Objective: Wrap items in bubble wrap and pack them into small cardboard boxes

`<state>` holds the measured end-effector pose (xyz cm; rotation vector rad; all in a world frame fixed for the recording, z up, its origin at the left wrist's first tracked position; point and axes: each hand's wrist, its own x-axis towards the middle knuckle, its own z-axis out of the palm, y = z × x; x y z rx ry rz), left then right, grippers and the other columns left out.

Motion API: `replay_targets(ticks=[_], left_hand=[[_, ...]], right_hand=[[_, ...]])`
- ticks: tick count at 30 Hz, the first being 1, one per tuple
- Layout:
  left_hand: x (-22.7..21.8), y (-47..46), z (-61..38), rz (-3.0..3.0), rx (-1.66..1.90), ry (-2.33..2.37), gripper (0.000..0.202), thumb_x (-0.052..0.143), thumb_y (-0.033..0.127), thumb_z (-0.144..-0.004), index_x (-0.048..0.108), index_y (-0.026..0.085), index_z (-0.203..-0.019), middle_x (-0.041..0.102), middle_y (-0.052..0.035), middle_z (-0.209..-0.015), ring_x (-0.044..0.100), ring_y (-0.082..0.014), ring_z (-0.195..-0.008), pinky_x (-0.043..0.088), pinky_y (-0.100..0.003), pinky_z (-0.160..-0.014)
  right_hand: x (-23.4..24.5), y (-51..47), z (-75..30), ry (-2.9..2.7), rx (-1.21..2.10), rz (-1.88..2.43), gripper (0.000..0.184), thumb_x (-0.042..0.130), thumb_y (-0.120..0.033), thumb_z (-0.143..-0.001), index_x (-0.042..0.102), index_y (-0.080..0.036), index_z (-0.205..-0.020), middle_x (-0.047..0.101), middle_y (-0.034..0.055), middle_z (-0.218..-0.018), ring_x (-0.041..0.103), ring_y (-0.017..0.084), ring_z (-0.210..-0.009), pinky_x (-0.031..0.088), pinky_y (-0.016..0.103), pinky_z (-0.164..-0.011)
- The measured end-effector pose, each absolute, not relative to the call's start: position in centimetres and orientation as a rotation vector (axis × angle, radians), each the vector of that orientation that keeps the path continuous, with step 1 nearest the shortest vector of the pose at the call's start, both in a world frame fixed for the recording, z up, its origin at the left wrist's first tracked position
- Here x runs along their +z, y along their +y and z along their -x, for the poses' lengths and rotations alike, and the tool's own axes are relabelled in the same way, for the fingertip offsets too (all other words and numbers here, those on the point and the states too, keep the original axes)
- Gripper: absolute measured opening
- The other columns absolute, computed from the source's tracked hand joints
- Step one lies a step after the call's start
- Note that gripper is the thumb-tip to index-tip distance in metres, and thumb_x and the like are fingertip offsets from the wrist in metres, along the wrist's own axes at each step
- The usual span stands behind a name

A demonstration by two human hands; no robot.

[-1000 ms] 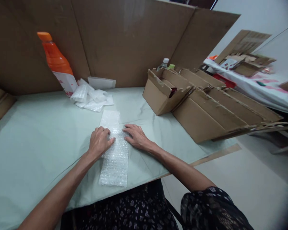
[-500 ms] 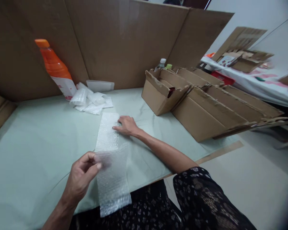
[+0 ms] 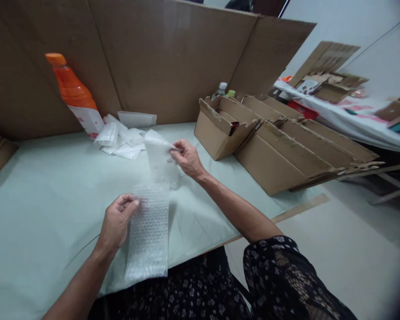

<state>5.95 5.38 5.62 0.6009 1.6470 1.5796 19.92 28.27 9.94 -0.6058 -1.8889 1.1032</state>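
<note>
My left hand pinches the left edge of a bubble wrap bag, which hangs down to the near table edge. Farther away, my right hand grips the right edge of a second bubble wrap piece, lifted and bent above the table. Its lower end comes close to the top of the first one; I cannot tell if they touch. Behind it lies a loose pile of bubble wrap bags, beside an orange bottle with a white label that leans against the cardboard wall.
Open cardboard boxes stand at the right on the pale green tablecloth, with small bottles behind them. A tall cardboard panel closes off the back. Another table with boxes stands farther right.
My right hand has taken hold of the bubble wrap piece that lay flat and raised it up and away. My left hand has moved slightly up with its bag, which now hangs straighter.
</note>
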Motion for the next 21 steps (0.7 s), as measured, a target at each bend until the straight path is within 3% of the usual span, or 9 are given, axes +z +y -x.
replay_targets(ticks=[4, 7, 10, 13, 15, 18, 21], left_hand=[[5.7, 10.1, -4.6, -0.679, 1.613, 1.763, 0.041, 0.075, 0.047, -0.063, 0.059, 0.019, -0.087, 0.064, -0.001, -0.075, 0.063, -0.0183, -0.072, 0.05, -0.031, -0.071], [6.3, 11.8, -3.5, -0.719, 1.668, 1.867, 0.051, 0.076, 0.037, -0.062, 0.06, 0.019, -0.106, 0.068, -0.0078, -0.105, 0.065, -0.0231, -0.102, 0.049, -0.035, -0.09], [7.0, 11.3, -3.4, -0.965, 1.696, 1.896, 0.069, 0.078, 0.035, -0.066, 0.054, 0.021, -0.129, 0.059, -0.0128, -0.139, 0.053, -0.0281, -0.132, 0.041, -0.042, -0.109], [7.5, 10.4, -4.9, -1.223, 1.67, 1.67, 0.079, 0.079, 0.042, -0.069, 0.05, 0.023, -0.14, 0.054, -0.0139, -0.149, 0.046, -0.0316, -0.142, 0.038, -0.046, -0.113], [7.6, 10.4, -6.4, -1.156, 1.659, 1.461, 0.081, 0.079, 0.044, -0.068, 0.049, 0.021, -0.14, 0.059, -0.0143, -0.142, 0.054, -0.0307, -0.134, 0.042, -0.044, -0.109], [7.6, 10.9, -7.8, -0.915, 1.673, 1.41, 0.069, 0.075, 0.045, -0.07, 0.056, 0.014, -0.129, 0.073, -0.0091, -0.105, 0.069, -0.0213, -0.097, 0.052, -0.035, -0.089], [7.4, 10.8, -7.1, -0.833, 1.626, 1.698, 0.067, 0.069, 0.046, -0.071, 0.057, 0.012, -0.128, 0.067, 0.0006, -0.079, 0.059, -0.0129, -0.066, 0.048, -0.026, -0.066]], right_hand=[[14.4, 28.7, -22.2, -1.68, 1.036, 0.478, 0.016, 0.063, -0.036, -0.088, 0.054, -0.023, -0.091, 0.056, -0.0039, -0.082, 0.059, 0.008, -0.067, 0.056, 0.021, -0.06], [16.2, 28.4, -23.4, -1.57, 0.979, 0.454, 0.016, 0.067, -0.033, -0.087, 0.055, -0.023, -0.089, 0.055, -0.0036, -0.083, 0.058, 0.008, -0.074, 0.054, 0.02, -0.065], [16.1, 27.2, -23.9, -1.534, 1.08, 0.437, 0.019, 0.07, -0.032, -0.085, 0.054, -0.023, -0.088, 0.055, -0.0029, -0.084, 0.058, 0.009, -0.079, 0.051, 0.02, -0.068], [14.8, 25.9, -23.1, -1.497, 1.296, 0.425, 0.025, 0.073, -0.034, -0.082, 0.052, -0.023, -0.088, 0.056, -0.0031, -0.084, 0.054, 0.009, -0.073, 0.047, 0.02, -0.062], [13.8, 25.2, -22.1, -1.455, 1.417, 0.425, 0.026, 0.073, -0.034, -0.079, 0.052, -0.023, -0.089, 0.057, -0.0035, -0.083, 0.051, 0.009, -0.068, 0.045, 0.02, -0.058], [12.2, 25.0, -20.4, -1.426, 1.474, 0.445, 0.024, 0.069, -0.034, -0.078, 0.051, -0.023, -0.089, 0.062, -0.001, -0.094, 0.055, 0.01, -0.075, 0.047, 0.021, -0.061], [9.8, 25.6, -19.4, -1.536, 1.377, 0.539, 0.018, 0.062, -0.032, -0.08, 0.051, -0.023, -0.091, 0.064, 0.0035, -0.117, 0.06, 0.012, -0.085, 0.051, 0.023, -0.068]])
